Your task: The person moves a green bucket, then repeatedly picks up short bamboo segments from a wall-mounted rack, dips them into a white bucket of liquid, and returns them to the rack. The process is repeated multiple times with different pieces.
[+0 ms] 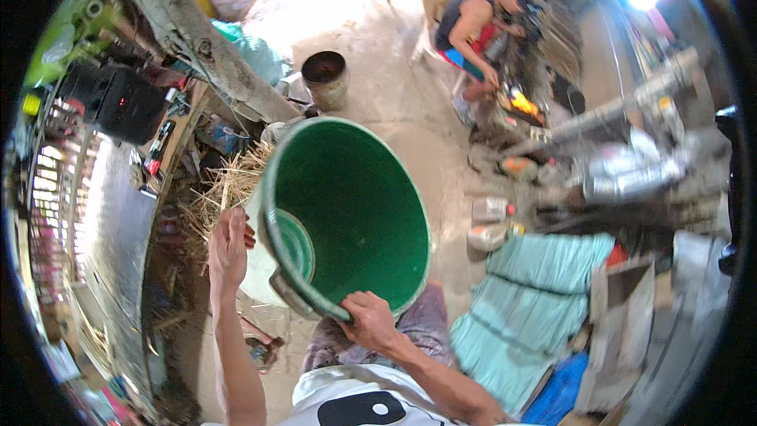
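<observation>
A large round plastic tub (355,189), deep green inside and pale outside, is tilted in front of me, its mouth turned up toward me and its inside bare. My right hand (368,317) is closed over its near rim, the fingers wrapped on the edge. A side handle (290,292) shows on the outer wall left of that hand. My left hand (229,248) is raised beside the tub's left wall, fingers loosely bent and holding nothing; I cannot tell whether the fingertips touch the wall. A heap of straw-like sticks (229,181) lies just beyond it.
Ahead stands a rusty metal drum (325,83). A person (473,24) sits by a small fire (522,104) at the far right. Plastic jugs (490,209), a pale green sheet (528,292) and a wooden box (623,315) lie to the right. A slanted post (205,39) and a bench flank the left.
</observation>
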